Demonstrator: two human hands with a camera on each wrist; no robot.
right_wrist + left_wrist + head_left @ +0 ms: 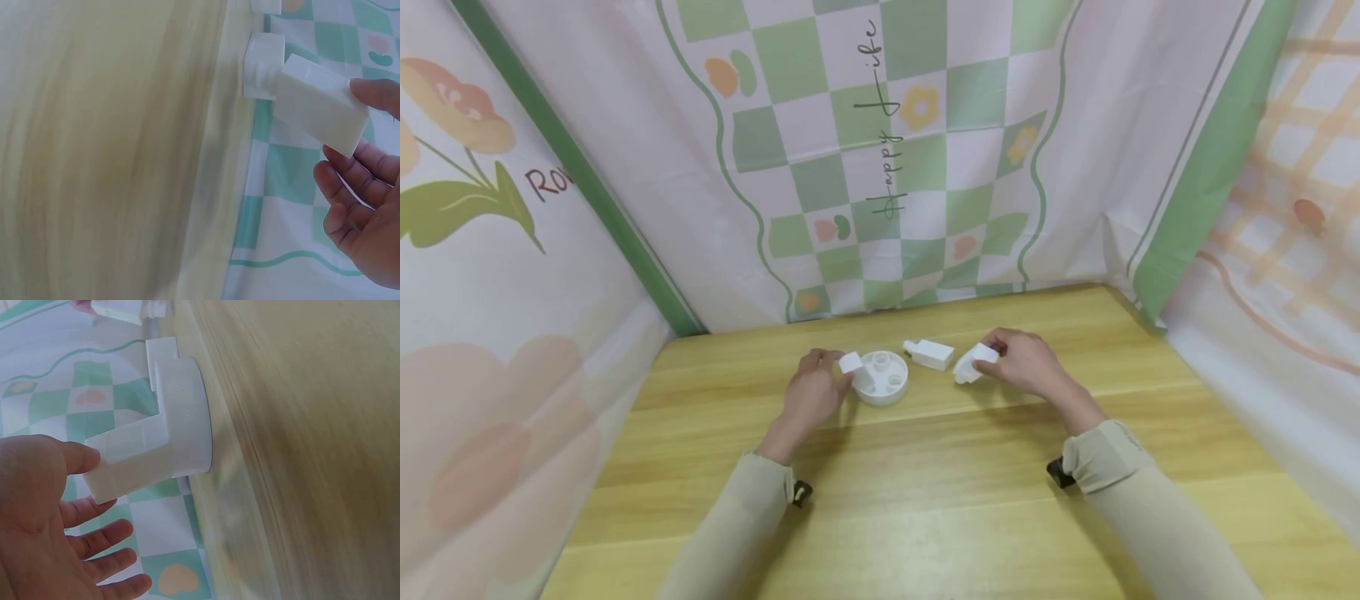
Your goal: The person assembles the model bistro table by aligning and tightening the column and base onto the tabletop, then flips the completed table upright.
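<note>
A round white holder (881, 397) with several round openings stands on the table. One small white rectangular bottle (131, 453) sits neck-down in it, leaning toward my left hand (815, 392). That hand pinches the bottle's base between thumb and index finger, with the other fingers spread loosely in the left wrist view. To the right of the holder, my right hand (1026, 362) grips a second white bottle (322, 103) by its base between thumb and fingers, its neck tipped down and to the left. A third white bottle (932, 355) lies on its side between the holder and my right hand.
The wood-grain table (880, 517) reaches back to a hanging cloth (925, 192) with green checks. More printed cloth (527, 333) hangs along the left side, and a further cloth (1285, 275) along the right.
</note>
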